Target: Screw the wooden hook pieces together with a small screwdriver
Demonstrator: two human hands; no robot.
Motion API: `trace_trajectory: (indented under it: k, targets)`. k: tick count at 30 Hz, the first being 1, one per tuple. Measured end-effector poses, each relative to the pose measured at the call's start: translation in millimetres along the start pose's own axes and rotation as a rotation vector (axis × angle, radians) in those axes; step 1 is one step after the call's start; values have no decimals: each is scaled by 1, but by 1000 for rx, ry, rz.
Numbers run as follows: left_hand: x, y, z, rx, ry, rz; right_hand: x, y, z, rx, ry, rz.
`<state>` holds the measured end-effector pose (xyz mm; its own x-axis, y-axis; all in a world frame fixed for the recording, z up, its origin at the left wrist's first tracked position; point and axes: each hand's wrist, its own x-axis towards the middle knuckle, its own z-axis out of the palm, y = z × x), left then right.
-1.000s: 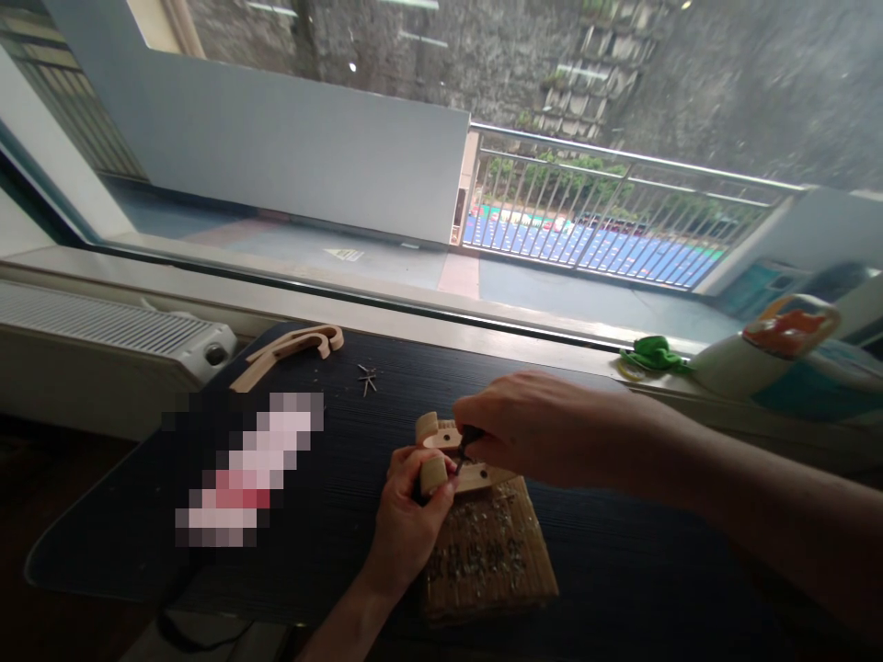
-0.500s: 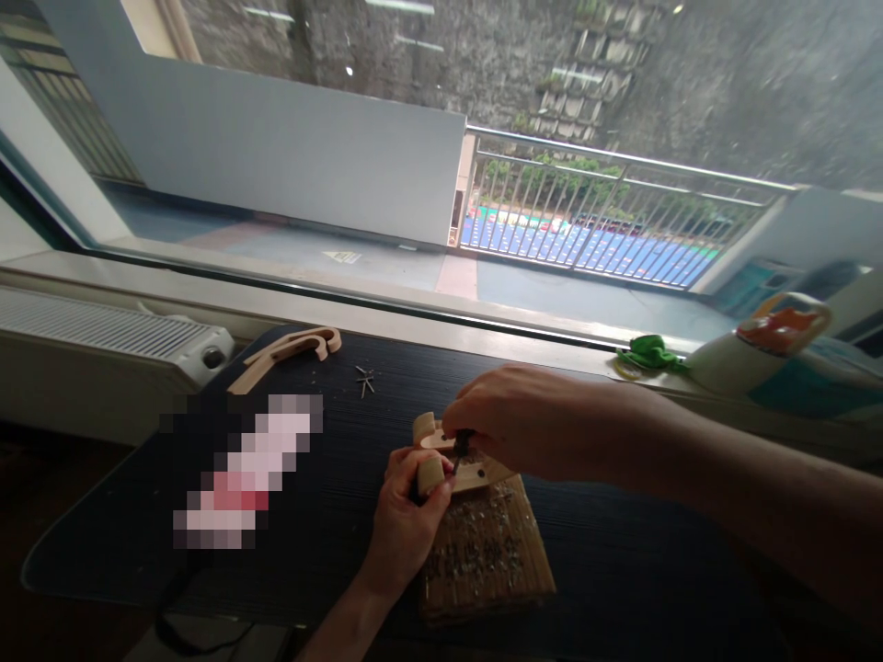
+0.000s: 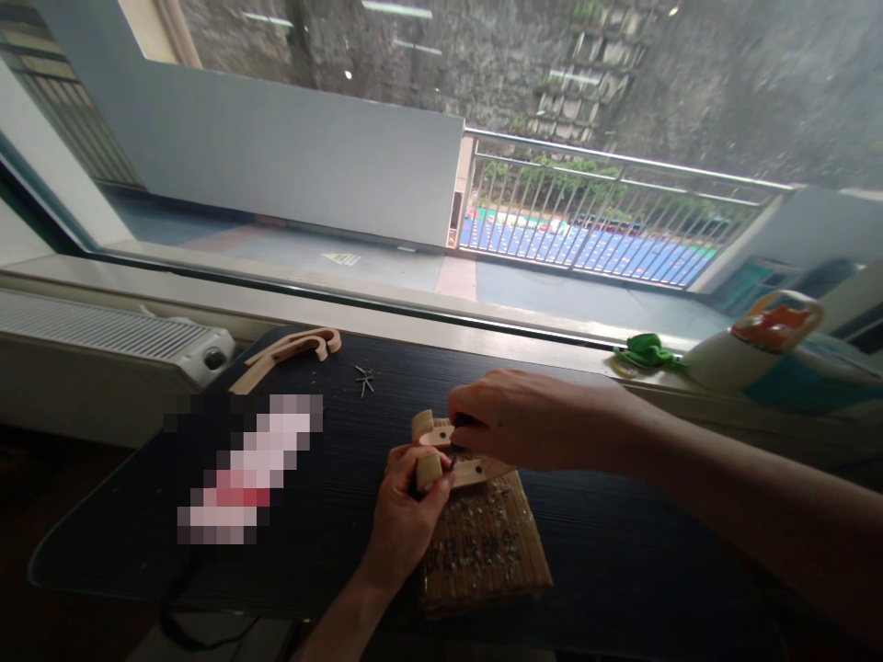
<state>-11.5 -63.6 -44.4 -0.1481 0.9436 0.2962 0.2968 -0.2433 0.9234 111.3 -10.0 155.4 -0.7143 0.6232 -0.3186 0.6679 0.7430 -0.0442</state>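
Observation:
A curved wooden piece (image 3: 471, 473) with dark holes lies across a stack of wooden boards (image 3: 483, 547). My left hand (image 3: 407, 496) is closed around its rounded end. The left thumb and index finger are beside a small dark metal bit, perhaps a screw, on that piece. My right hand (image 3: 493, 414) is closed just above, on what looks like a dark-handled screwdriver (image 3: 464, 430). The fingers hide most of this tool. A second curved wooden piece (image 3: 433, 438) lies just beyond the first, partly under my right hand.
Several screws (image 3: 364, 379) lie on the dark table (image 3: 331, 552). Two hook-shaped wooden pieces (image 3: 282, 351) rest at its far left corner, near a radiator (image 3: 172, 340). A blurred pink item (image 3: 255, 469) lies at left. A green cloth (image 3: 645, 351) and a white bottle (image 3: 724, 354) stand by the window.
My right hand has shifted and turned slightly, and the dark tool now shows less below the fingers. My left hand keeps its hold on the wooden piece.

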Motion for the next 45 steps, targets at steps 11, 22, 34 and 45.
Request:
trace_trajectory:
  k: [11,22,34,45]
  targets:
    - [0,0,1,-35,5,-16,2,-5,-4,-108,-47,-119]
    - [-4,3,-10,-64,-109,2,1,-2,4,-107,-35,-8]
    - [-8,-8,-17,-155,-175,-102,-1,-2,3,-93,-3,-21]
    - [-11,-5,-17,-85,-163,-42,-3,1,2,-90,23,-32]
